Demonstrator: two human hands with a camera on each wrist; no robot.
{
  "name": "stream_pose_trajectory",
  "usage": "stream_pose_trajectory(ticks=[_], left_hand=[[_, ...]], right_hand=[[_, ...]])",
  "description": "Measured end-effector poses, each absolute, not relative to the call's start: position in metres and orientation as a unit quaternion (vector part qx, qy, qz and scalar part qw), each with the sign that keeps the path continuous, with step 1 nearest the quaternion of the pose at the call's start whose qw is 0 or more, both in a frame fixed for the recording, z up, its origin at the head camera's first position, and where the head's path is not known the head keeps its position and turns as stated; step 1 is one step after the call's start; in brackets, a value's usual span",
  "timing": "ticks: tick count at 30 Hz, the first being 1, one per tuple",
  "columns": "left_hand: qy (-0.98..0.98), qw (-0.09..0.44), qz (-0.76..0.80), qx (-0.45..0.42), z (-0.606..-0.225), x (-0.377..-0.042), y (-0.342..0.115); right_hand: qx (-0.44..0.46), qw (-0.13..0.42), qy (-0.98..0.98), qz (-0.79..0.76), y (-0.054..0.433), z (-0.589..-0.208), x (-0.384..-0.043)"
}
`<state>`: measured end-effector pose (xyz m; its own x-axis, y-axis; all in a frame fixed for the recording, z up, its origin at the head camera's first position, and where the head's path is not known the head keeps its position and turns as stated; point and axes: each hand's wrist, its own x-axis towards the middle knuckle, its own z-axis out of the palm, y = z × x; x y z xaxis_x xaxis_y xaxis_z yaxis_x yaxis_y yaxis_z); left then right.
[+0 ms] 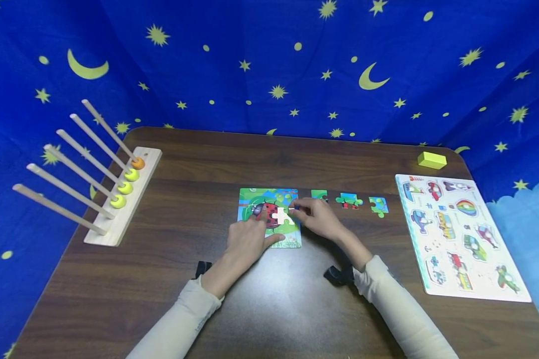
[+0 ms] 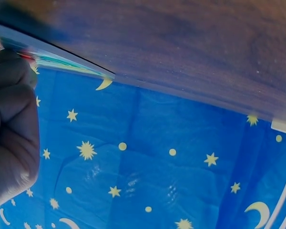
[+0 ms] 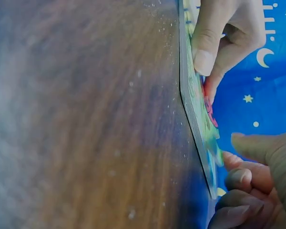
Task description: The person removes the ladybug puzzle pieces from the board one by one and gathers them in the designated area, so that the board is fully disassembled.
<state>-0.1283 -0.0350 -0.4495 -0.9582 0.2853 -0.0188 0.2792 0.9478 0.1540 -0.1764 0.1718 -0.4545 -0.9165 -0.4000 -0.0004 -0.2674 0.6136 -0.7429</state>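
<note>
A ladybug jigsaw puzzle [image 1: 249,241] lies flat at the middle of the table, with a white gap [image 1: 280,216] right of centre. My left hand [image 1: 248,239] presses on it, a finger on the ladybug and the thumb on the lower part. In the right wrist view, that hand's thumb [image 3: 203,59] lies over the board. My right hand [image 1: 319,217] is at the puzzle's right edge, fingers curled. Its fingertips pinch a green puzzle piece [image 3: 215,145], slightly raised at one end; the fingers partly hide it. The left wrist view shows only the left hand's [image 2: 12,119] side.
Three loose puzzle pieces, green [image 1: 319,194], blue and red [image 1: 349,200], and blue-green [image 1: 379,205], lie right of the puzzle. A peg stand [image 1: 110,232] with rings is at left. A picture board [image 1: 458,237] and a yellow block [image 1: 432,160] lie at right.
</note>
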Motion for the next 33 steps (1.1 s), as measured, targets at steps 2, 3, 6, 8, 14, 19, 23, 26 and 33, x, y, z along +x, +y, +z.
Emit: stream_pose_trajectory(ticks=[2,3,6,8,14,19,23,26,33], left_hand=[[0.987,0.024,0.075,0.141,-0.449,-0.128,-0.036],[0.987,0.026,0.075,0.141,-0.449,-0.129,-0.036],[0.987,0.031,0.075,0.141,-0.449,-0.129,-0.036],[0.987,0.031,0.076,0.142,-0.449,-0.129,-0.036],[0.987,0.034,0.072,0.141,-0.448,-0.129,-0.037],[0.987,0.038,0.070,0.139,-0.448,-0.130,-0.036],[0.986,0.041,0.075,0.142,-0.448,-0.130,-0.035],[0.986,0.040,0.075,0.145,-0.448,-0.130,-0.035],[0.986,0.031,0.081,0.144,-0.449,-0.129,-0.037]], right_hand=[[-0.188,0.086,0.894,-0.398,0.171,-0.454,-0.176],[-0.189,0.084,0.892,-0.402,0.171,-0.454,-0.176],[-0.190,0.075,0.887,-0.413,0.172,-0.454,-0.175],[-0.197,0.065,0.885,-0.417,0.172,-0.453,-0.174],[-0.206,0.033,0.881,-0.425,0.174,-0.453,-0.173],[-0.201,0.065,0.896,-0.392,0.174,-0.453,-0.177],[-0.205,0.102,0.904,-0.362,0.176,-0.453,-0.180],[-0.212,0.106,0.904,-0.356,0.179,-0.453,-0.180],[-0.244,0.090,0.908,-0.328,0.179,-0.450,-0.177]])
